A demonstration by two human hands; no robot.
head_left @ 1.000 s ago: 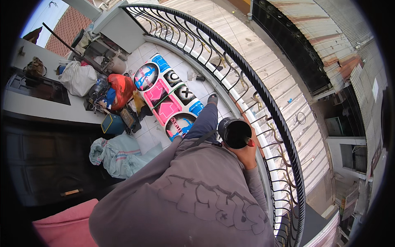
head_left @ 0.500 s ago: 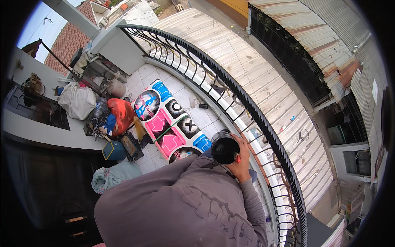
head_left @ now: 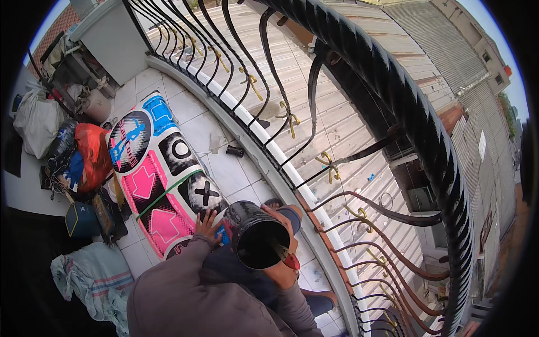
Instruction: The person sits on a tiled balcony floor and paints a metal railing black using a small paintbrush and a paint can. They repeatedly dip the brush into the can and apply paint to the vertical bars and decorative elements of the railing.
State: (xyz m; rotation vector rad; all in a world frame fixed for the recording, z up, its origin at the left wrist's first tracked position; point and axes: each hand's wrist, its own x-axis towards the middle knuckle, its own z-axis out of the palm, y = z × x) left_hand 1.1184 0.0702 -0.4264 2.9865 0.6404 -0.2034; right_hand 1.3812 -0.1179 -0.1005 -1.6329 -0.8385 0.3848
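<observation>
My right hand [head_left: 282,274] is wrapped around a dark, paint-can-like container [head_left: 241,214], tilted so that its black inside faces me. A brush-like tool with a red end [head_left: 291,261] lies at the rim by that hand's thumb, its pale part inside the can. Fingers spread, my left hand [head_left: 208,227] rests at the near edge of a folded dance mat [head_left: 147,210], to the left of the can. The mat has pink and blue arrow panels and a green band around it. Whether the left palm presses on it is hidden.
A black twisted-metal railing [head_left: 387,73] with yellow ties curves along the right. On the left lie a white sack [head_left: 39,121], a red plastic bag [head_left: 94,154], a teal box [head_left: 83,219] and a pale green woven sack [head_left: 101,283]. A small black cylinder [head_left: 236,151] lies on the tiles.
My view has shifted nearer to the railing and the mat, both now larger. My left hand has come into view at the mat. The can stays in my right hand, now lower in view.
</observation>
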